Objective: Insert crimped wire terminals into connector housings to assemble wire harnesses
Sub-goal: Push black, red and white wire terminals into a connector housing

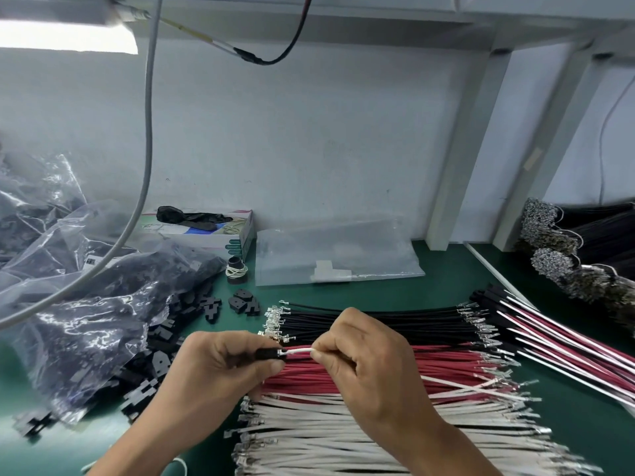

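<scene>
My left hand (223, 359) grips a small black connector housing (266, 353) between thumb and fingers. My right hand (360, 355) pinches a white wire (298, 350) close to its metal terminal, whose tip sits at the housing's opening. The wire's far end trails right across the piles. Below my hands lie rows of black wires (378, 321), red wires (446, 367) and white wires (343, 438), all with crimped terminals.
A clear bag of black housings (103, 321) spills loose housings (245, 302) at left. Finished red, white and black harnesses (549, 338) lie at right, with bundled black wires (584, 255) behind. A glove box (213, 231) and an empty plastic bag (336, 252) sit at the back.
</scene>
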Demonstrator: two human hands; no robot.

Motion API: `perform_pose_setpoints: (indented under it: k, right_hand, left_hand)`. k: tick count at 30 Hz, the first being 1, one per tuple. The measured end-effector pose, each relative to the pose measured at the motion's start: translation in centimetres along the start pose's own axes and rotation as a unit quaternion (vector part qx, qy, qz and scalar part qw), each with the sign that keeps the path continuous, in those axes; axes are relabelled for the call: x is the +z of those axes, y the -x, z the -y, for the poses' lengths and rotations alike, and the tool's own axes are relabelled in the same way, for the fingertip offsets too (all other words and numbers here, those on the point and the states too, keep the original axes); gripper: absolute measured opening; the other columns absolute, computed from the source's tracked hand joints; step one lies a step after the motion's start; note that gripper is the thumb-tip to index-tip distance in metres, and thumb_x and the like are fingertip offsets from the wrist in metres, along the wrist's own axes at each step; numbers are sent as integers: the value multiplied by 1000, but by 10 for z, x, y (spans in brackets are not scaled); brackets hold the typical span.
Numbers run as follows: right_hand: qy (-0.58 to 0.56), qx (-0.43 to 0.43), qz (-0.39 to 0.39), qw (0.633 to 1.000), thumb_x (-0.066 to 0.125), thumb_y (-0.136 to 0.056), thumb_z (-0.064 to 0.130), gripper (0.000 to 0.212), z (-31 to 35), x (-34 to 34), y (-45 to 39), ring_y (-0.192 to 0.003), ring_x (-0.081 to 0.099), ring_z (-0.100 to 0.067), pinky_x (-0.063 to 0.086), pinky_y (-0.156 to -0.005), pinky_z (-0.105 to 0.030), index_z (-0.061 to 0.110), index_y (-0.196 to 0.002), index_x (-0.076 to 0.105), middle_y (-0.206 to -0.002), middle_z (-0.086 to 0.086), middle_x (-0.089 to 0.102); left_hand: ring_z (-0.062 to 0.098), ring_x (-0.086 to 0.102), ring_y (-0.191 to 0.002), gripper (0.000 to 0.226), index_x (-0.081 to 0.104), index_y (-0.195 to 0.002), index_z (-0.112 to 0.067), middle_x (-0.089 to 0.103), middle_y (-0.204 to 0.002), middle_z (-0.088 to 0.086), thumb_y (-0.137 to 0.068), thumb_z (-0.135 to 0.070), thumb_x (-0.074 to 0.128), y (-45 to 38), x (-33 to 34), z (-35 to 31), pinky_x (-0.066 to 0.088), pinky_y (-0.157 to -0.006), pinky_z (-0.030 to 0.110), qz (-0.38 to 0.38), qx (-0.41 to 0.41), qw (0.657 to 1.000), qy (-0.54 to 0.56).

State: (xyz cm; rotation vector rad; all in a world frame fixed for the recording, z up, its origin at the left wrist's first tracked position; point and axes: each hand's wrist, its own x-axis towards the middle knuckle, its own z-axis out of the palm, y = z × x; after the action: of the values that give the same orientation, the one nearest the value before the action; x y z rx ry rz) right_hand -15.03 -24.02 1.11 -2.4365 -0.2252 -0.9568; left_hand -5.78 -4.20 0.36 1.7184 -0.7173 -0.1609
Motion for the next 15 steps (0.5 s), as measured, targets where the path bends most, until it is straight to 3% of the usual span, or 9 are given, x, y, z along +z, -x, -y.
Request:
perform_pose_setpoints:
  k: [3, 7, 11, 15]
  right_hand:
    - [55, -46, 4, 997, 70, -91, 21, 10, 0, 1, -1, -69, 52, -7, 48, -61, -25, 18, -81, 68, -80, 11, 54]
    - [-71, 51, 8, 996, 74, -87, 23, 7, -4, 2, 2, -73, 58, -7, 47, -65, -21, 20, -81, 71, -80, 15, 56]
    - [-54, 6, 13, 998, 72, -88, 21, 9, 4, 6, 2, -72, 55, -4, 46, -64, -21, 18, -81, 69, -81, 14, 56]
    - [-86, 49, 35, 994, 72, -88, 31, 9, 1, 4, 1, -75, 58, -5, 48, -66, -22, 24, -83, 72, -81, 15, 56]
  left_hand:
    - [13, 62, -45, 13, 84, -84, -26, 71, -58, 10, -71, -22, 84, 0, 0, 1, 49, -49, 17, -16, 2, 1000, -7]
    - [10, 59, -45, 13, 84, -86, -16, 70, -58, 11, -73, -14, 85, -1, -1, -2, 45, -46, 14, 10, -16, 998, 54]
    - [15, 67, -51, 14, 84, -91, -24, 75, -66, 10, -77, -26, 87, 0, -2, 0, 54, -53, 22, 52, -12, 999, -3]
    - [13, 63, -47, 16, 84, -88, -21, 73, -63, 12, -73, -24, 88, -2, -2, 4, 47, -47, 16, 23, -19, 999, 25]
